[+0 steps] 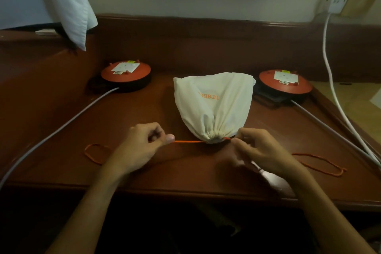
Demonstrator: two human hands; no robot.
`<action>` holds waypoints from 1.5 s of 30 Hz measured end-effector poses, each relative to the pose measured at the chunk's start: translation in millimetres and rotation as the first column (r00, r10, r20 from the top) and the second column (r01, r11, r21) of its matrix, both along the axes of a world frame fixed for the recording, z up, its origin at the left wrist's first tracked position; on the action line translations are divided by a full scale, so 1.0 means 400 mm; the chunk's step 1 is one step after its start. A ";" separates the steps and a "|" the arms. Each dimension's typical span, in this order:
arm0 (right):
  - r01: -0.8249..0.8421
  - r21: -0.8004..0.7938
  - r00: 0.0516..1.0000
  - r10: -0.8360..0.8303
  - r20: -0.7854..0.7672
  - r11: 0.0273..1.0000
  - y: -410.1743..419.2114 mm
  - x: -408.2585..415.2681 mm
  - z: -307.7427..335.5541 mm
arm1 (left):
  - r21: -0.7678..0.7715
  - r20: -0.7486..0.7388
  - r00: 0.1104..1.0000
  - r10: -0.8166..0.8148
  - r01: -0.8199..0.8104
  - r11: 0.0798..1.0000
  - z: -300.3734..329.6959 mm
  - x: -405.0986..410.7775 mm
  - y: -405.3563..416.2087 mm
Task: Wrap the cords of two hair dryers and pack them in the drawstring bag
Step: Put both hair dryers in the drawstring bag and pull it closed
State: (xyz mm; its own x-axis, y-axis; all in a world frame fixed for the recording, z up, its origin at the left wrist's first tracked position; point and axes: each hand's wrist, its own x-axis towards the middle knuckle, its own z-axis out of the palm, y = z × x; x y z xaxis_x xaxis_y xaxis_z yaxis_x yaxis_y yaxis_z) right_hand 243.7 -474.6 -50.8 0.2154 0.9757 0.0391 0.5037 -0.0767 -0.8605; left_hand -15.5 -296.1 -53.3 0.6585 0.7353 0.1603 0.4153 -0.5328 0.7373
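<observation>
Both hands' fingers pinched the orange drawstring (188, 141), left hand (142, 146) and right hand (261, 150) flanking the cinched white bag (214, 105) on the desk (144, 109).

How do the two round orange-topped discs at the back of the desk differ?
The left disc stands well apart from the white drawstring bag; the right disc sits right beside the bag's far corner. The left disc shows a thick dark side; the right disc shows mostly its top. The left disc's grey cable runs to the near left; the right disc's cable runs to the near right. Both carry a white label.
</observation>
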 end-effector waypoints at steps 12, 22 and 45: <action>0.193 0.348 0.593 0.174 -0.786 0.917 0.135 0.192 0.295 | -0.526 0.592 0.806 0.005 0.382 0.760 0.294 0.182 0.163; 0.364 0.228 0.816 -0.191 -0.546 0.903 0.426 0.253 0.255 | -0.369 0.299 0.953 0.045 0.072 0.927 0.257 0.441 0.234; 0.381 -0.017 0.774 -0.309 0.552 0.924 0.378 0.215 0.004 | 0.195 -0.186 0.982 0.028 0.009 0.981 0.053 0.465 0.219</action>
State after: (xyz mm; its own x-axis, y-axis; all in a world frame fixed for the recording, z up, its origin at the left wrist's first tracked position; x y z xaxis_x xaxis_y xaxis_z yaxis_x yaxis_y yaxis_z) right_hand 329.6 -323.4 -49.4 0.5191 0.8440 0.1350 0.7954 -0.4192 -0.4378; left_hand 170.4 -208.5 -32.1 0.6832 0.7087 0.1759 0.5417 -0.6534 0.5288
